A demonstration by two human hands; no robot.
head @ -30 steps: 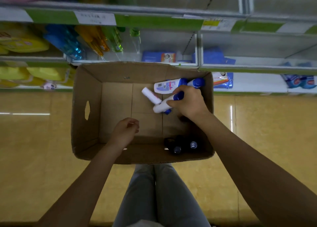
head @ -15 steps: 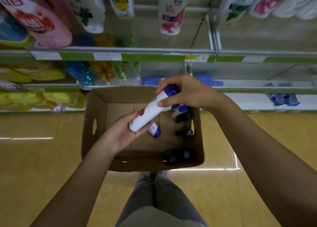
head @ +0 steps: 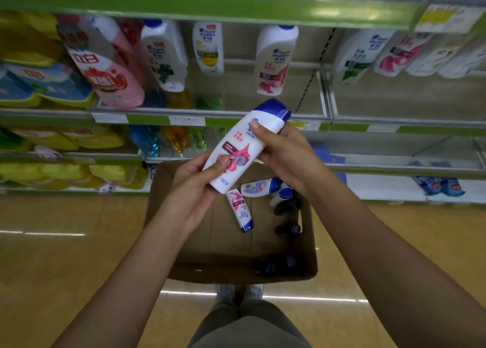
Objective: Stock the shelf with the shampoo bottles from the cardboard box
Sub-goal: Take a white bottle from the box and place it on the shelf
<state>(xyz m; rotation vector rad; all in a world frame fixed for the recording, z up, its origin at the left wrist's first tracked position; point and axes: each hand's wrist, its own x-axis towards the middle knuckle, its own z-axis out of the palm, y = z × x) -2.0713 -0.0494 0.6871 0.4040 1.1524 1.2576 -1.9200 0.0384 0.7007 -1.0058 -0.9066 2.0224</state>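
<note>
A white shampoo bottle (head: 243,142) with a blue cap and a pink label is held in both hands above the cardboard box (head: 168,216). My left hand (head: 194,190) grips its lower end, thumb on the label. My right hand (head: 284,153) grips its upper part just below the cap. Inside the box lie two more white bottles (head: 240,209) (head: 260,187) and several dark bottles (head: 286,229). The shelf (head: 236,119) behind the box carries several standing white shampoo bottles (head: 273,58).
Pink and yellow detergent packs (head: 105,69) fill the shelf's left side. Lower shelves hold coloured spray bottles (head: 163,140) and blue packs (head: 436,184). A gap shows on the shelf between the white bottles. The floor is glossy yellow; my legs are below the box.
The bottle has been lifted out of the box and raised toward the shelf. My left hand has closed round its lower end. The view has tilted up.
</note>
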